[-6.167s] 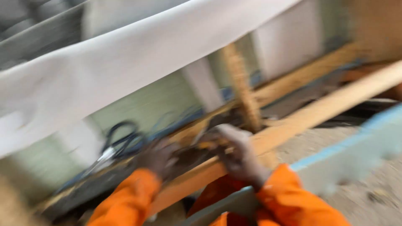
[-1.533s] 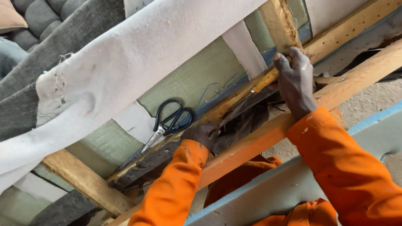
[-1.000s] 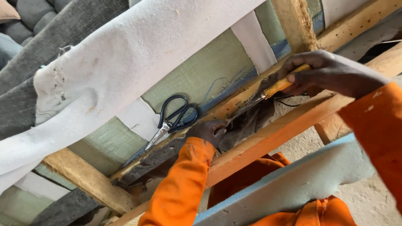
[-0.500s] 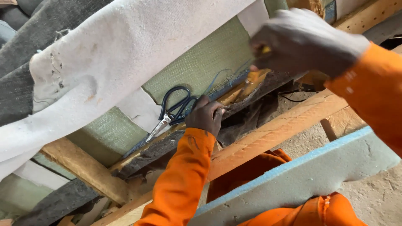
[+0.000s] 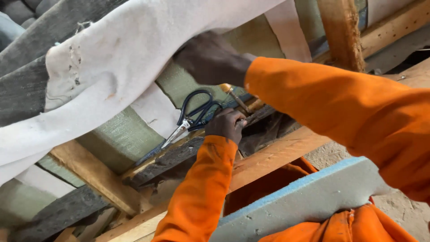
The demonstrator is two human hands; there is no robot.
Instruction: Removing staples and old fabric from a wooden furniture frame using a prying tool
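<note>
- Upper left of the frame: a white cloth (image 5: pixel 112 76) hangs in a sagging fold over grey fabric (image 5: pixel 27 85), running up toward the top middle.
- Lower left: bare wood rails (image 5: pixel 96 181) of the frame cross at a slant, with green webbing (image 5: pixel 123 134) behind them.
- Left of centre: black-handled scissors (image 5: pixel 190 120) lie on the webbing, blades pointing down-left, loops just beside my left hand.
- Centre: my left hand (image 5: pixel 227 125) is curled shut, its grip pinched on the dark strip (image 5: pixel 264 117) along the rail; my orange sleeve (image 5: pixel 201 192) runs down from it to the bottom edge.
- Just above it: my right hand (image 5: pixel 210 60) is closed around a tool with a yellowish handle (image 5: pixel 226 88); its thin metal shaft (image 5: pixel 239 104) slants down to the strip, close to my left fingertips. How tightly that grip closes I cannot tell, since the hand shows only its back.
- Lower middle to right: a slab of grey-blue foam (image 5: pixel 309 197) lies across my lap.
- Right: my right sleeve (image 5: pixel 349 107) fills the frame, with a wood post (image 5: pixel 342 33) above it at the top edge.
</note>
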